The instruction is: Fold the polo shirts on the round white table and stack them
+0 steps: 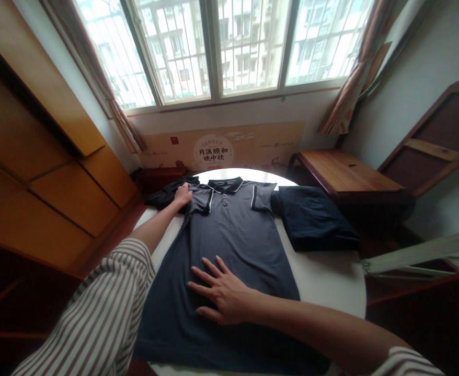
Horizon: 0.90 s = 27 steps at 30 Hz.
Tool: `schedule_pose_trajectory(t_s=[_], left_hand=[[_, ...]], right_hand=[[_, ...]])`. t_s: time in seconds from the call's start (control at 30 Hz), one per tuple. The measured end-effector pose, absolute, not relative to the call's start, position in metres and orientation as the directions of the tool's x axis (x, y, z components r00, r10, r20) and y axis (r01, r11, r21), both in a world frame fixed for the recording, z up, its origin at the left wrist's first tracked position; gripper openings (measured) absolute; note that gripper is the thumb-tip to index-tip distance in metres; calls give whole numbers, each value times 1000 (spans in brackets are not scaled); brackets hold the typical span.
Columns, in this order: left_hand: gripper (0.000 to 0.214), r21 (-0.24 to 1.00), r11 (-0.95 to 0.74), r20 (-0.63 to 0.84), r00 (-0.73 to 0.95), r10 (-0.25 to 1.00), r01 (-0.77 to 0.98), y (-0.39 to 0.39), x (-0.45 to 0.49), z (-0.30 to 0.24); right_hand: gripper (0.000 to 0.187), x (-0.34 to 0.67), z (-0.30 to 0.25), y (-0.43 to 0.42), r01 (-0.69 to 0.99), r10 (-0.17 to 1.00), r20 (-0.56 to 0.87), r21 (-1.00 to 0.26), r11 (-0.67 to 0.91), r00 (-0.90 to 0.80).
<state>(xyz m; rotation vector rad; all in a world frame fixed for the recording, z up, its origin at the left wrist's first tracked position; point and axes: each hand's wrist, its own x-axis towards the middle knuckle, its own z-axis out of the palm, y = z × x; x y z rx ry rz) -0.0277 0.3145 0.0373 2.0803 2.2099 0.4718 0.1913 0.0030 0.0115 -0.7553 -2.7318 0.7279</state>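
A dark grey polo shirt (237,235) with a black collar and white-edged black sleeve bands lies front up, its collar toward the window. At its left shoulder edge, my left hand (183,194) is closed, with the fingers curled on the fabric beside the sleeve. My right hand (221,292) lies flat on the lower body of the shirt, fingers spread. Slight creases run through the cloth around it. The far end of the hem is partly hidden by my right forearm.
The shirt lies on a round white table (331,282). Folded dark clothing (316,219) sits at its right, and a crumpled black garment (162,193) at the left behind my hand. A wooden bench (351,172) stands at the back right, wooden cabinets (68,193) at the left.
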Motion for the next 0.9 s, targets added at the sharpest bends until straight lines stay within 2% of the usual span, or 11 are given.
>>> schedule_pose_trajectory(t_s=[0.13, 0.23, 0.33, 0.4, 0.47, 0.6, 0.77, 0.9], left_hand=[[35, 246, 41, 235, -100, 967, 968, 311, -34, 57], [37, 207, -85, 256, 29, 966, 975, 290, -33, 64], [70, 93, -277, 177, 258, 950, 956, 252, -33, 54], [89, 22, -304, 93, 301, 949, 952, 227, -36, 41], [82, 2, -261, 73, 261, 963, 965, 209, -40, 29], [58, 55, -221, 193, 206, 959, 974, 203, -42, 18], [56, 106, -185, 266, 152, 952, 977, 219, -39, 26], [52, 82, -110, 314, 79, 946, 991, 223, -51, 25]], right_hand=[[65, 191, 11, 3, 422, 531, 68, -524, 739, -845], [65, 191, 11, 3, 423, 535, 68, -531, 734, -842], [65, 191, 13, 3, 422, 534, 69, -530, 735, -843], [65, 191, 14, 2, 426, 533, 66, -520, 740, -844], [65, 191, 14, 2, 433, 535, 65, -508, 744, -842], [65, 190, 13, 2, 443, 541, 65, -497, 746, -839], [65, 191, 13, 2, 446, 543, 59, -502, 741, -838], [65, 191, 12, 2, 445, 545, 57, -509, 736, -836]])
